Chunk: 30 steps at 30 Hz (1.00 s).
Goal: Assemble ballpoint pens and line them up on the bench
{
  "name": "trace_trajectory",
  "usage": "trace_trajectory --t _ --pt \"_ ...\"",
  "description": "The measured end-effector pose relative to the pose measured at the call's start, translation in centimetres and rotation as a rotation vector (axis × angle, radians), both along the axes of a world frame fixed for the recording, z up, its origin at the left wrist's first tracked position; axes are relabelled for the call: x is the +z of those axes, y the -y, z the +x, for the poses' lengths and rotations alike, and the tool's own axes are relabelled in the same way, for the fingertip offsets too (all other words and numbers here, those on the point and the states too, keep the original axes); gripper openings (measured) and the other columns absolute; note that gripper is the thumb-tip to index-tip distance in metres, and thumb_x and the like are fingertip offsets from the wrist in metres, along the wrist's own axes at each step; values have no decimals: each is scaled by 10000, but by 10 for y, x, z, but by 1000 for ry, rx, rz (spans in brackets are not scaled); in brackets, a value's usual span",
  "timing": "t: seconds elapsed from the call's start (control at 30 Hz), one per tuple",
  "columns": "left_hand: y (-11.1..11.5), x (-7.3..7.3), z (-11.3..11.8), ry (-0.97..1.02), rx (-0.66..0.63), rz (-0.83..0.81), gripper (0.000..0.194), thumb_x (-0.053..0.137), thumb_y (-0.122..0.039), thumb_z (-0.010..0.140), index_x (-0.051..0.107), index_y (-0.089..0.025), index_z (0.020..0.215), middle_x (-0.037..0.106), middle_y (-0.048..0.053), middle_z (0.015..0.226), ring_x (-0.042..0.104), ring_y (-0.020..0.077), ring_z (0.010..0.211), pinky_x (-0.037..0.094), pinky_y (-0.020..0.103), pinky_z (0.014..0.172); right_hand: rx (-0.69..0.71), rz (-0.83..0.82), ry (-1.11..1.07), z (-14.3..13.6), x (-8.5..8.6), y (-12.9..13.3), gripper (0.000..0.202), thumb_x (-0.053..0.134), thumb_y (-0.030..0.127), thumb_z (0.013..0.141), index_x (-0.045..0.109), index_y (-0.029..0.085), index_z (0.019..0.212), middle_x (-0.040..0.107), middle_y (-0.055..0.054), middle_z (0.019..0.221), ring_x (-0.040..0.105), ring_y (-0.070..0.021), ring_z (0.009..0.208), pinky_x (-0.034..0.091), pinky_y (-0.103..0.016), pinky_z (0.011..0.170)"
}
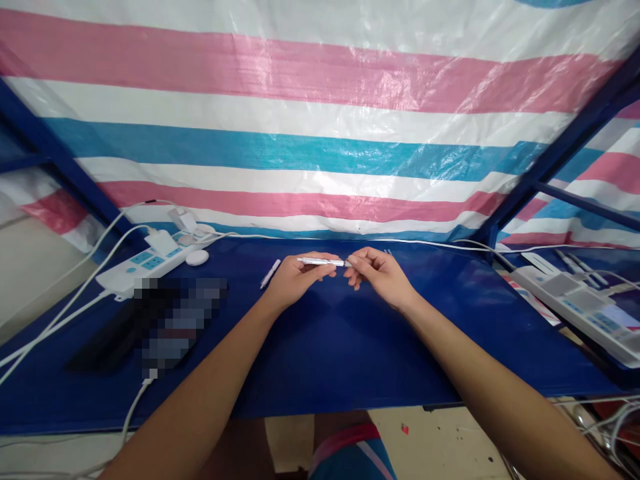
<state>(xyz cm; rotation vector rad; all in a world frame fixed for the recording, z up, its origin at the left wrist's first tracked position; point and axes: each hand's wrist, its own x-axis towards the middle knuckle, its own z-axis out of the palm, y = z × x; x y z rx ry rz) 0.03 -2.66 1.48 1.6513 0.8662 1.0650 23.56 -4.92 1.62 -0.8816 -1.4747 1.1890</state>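
My left hand (297,277) is closed around a slim white pen (320,262), which lies almost level across its fingers and thumb. At the pen's right end, the fingertips of my right hand (375,270) pinch its narrow tip; a dark band shows between the two hands. Just left of my left hand, a second white pen-like piece (271,274) lies slanted on the blue tabletop (345,353). Behind my right hand, thin small sticks (388,253) peek out, too small to name.
A white power strip (133,270) with plugs and cables stands at the left, near a round white disc (197,257). A blurred-out phone-like device (185,327) lies before it. At the right sits a clear plastic case (580,307). Striped sheeting (320,153) hangs behind the table.
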Motion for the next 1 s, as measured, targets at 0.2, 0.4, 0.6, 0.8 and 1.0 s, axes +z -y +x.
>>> trace_trajectory --t 0.2,0.4,0.6,0.8,1.0 --pt "-2 -1 0 31 17 -20 396 848 -510 882 848 -236 1168 841 93 1047 777 271 954 576 359 794 -8 -4 -49 1 1 0 481 886 609 824 686 241 1060 781 -60 975 736 -208 791 643 -372 674" --pt "-2 1 -2 42 44 -41 384 857 -502 879 853 -241 1161 835 85 961 763 240 888 565 346 784 -33 75 -34 0 -1 -1 481 961 526 748 696 253 1043 768 -48 1039 736 -205 874 631 -348 722" --pt "-1 1 0 8 11 -59 401 864 -524 862 853 -233 1137 829 84 947 743 233 840 572 359 768 12 -25 26 1 -3 -1 438 771 644 924 715 218 1008 763 -48 866 691 -173 682 591 -330 609" --pt "-7 -3 0 154 87 -99 410 876 -511 862 838 -194 1119 826 108 973 749 227 850 571 346 761 -73 90 19 6 -2 -5 395 941 513 781 711 245 956 716 -9 870 634 -158 717 560 -327 651" --pt "-10 0 0 417 48 -293 373 888 -449 876 792 -172 1106 796 157 1262 776 240 1042 590 292 792 -102 47 -24 6 -3 -7 397 956 503 753 721 242 939 707 -12 883 600 -154 717 532 -317 633"
